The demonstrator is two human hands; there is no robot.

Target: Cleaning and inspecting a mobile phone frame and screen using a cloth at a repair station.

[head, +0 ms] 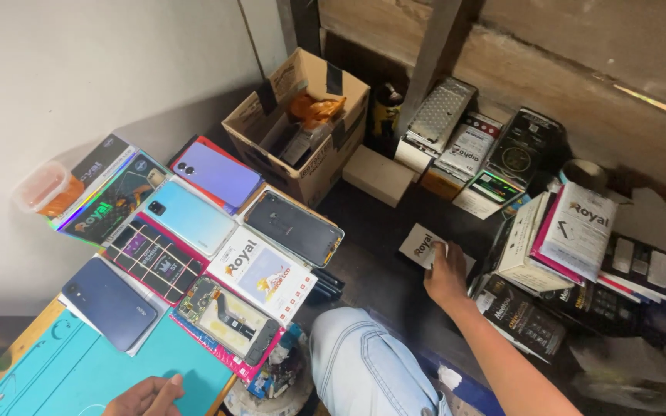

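The right hand (pixel 446 275) reaches far-right and closes its fingers on a small white box (pixel 422 246) on the floor, long axis diagonal. The left hand (pixel 145 397) rests loosely open on the near table (pixel 79 370), well apart.

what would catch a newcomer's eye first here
First the spread of phones and flat boxes on the left, above all the pale blue phone and the purple phone. Then the right hand on a small white box down on the dark floor beside stacked boxes.
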